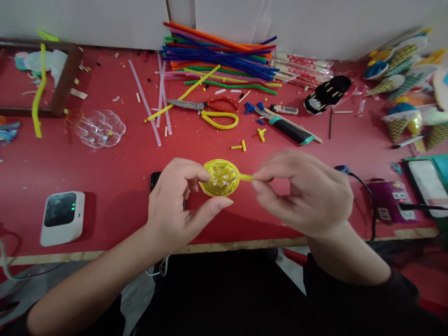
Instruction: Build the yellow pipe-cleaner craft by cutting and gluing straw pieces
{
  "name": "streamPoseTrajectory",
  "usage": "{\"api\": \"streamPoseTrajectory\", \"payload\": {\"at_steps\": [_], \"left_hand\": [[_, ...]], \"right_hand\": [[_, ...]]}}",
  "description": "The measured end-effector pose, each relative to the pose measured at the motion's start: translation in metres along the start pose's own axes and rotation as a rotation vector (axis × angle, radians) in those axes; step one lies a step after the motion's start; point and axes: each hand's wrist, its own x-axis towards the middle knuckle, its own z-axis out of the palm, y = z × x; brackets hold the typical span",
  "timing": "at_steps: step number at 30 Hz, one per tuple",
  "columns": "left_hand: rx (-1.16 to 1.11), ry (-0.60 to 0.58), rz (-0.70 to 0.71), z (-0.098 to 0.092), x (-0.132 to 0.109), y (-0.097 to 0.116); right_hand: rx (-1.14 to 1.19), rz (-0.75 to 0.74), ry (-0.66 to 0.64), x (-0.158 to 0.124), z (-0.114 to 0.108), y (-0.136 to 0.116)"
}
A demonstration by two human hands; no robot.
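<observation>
A small round yellow piece (220,187), with a woven pattern in its middle, is held over the red table's near half. My left hand (184,200) grips its left edge with the fingers, the thumb lying just below it. From its right side sticks out a short yellow strip (246,177). The thumb and forefinger of my right hand (301,191) pinch the end of that strip. Beyond the hands lie short yellow tube pieces (244,146) and scissors (201,106) with red and yellow handles.
A pile of coloured sticks (224,53) lies at the back. A utility knife (289,128) lies to its front right. Near the left edge are a clear flower-shaped dish (101,129) and a white device (63,218). A purple power socket (390,200) stands on the right.
</observation>
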Motion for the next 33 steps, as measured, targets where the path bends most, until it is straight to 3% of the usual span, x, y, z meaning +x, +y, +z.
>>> {"api": "streamPoseTrajectory", "payload": {"at_steps": [3,6,9,11,12,14,16,19,22,24,28,33], "left_hand": [[0.078,0.025,-0.086,0.007,-0.019,-0.006],[0.201,0.036,-0.053,0.015,-0.033,-0.013],[0.197,0.051,-0.041,0.024,-0.039,-0.019],[0.181,0.036,-0.043,0.030,-0.039,-0.022],[0.181,0.028,-0.046,0.033,-0.038,-0.023],[0.189,0.026,-0.051,0.038,-0.036,-0.026],[0.191,0.024,-0.069,0.042,-0.035,-0.030],[0.179,0.018,-0.109,0.045,-0.032,-0.034],[0.101,0.001,-0.113,0.043,-0.026,-0.037],[0.012,-0.062,-0.061,0.038,-0.020,-0.038],[-0.064,-0.206,0.034,0.028,-0.013,-0.039],[-0.069,-0.027,-0.119,0.033,-0.021,-0.036]], "right_hand": [[0.023,0.150,0.012,-0.019,0.003,0.006],[0.009,0.270,-0.097,-0.041,0.003,0.006],[0.118,0.365,-0.395,-0.054,-0.005,-0.001],[0.408,0.439,-0.618,-0.059,-0.011,-0.006],[0.587,0.488,-0.663,-0.060,-0.013,-0.008],[0.896,0.585,-0.544,-0.062,-0.014,-0.008],[1.021,0.649,-0.218,-0.062,-0.011,-0.002],[0.914,0.667,0.230,-0.061,-0.001,0.020],[0.655,0.683,0.472,-0.064,0.006,0.043],[0.422,0.706,0.462,-0.069,0.007,0.051],[-0.003,0.657,0.208,-0.076,0.006,0.050],[0.069,0.532,0.162,-0.064,0.015,0.037]]}}
